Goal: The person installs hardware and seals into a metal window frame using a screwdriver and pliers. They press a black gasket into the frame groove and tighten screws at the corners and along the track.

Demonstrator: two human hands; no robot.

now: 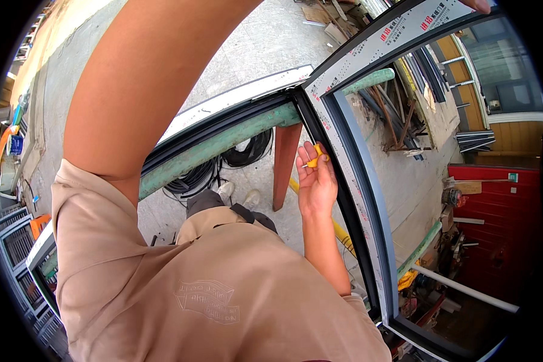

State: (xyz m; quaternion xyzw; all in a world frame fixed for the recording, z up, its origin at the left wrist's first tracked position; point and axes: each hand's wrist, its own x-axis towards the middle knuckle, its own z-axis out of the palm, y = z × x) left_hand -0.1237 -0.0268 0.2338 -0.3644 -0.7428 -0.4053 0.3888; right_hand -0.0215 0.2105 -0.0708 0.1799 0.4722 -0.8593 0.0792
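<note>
My right hand (317, 188), palm turned up, is closed on a small yellow-handled tool (314, 158) with a thin metal tip, its thumb pressing on the yellow part. Just right of that hand runs the black inner edge of an open window sash (353, 199), faced with white printed protective film. The sash meets a window frame (223, 131) at a corner above the hand. My left arm (145, 78) is raised and leaves the view at the top. At the top right, fingertips (478, 5) rest on the sash's edge; they are probably my left hand's, but the wrist is out of view.
A green padded bar (217, 148) supports the frame, beside a reddish-brown leg (285, 169). Coils of black cable (193, 178) lie on the floor near my shoes (251, 198). To the right are a red panel (495, 229), metal profiles and scrap. Barred frames (27, 253) stand at left.
</note>
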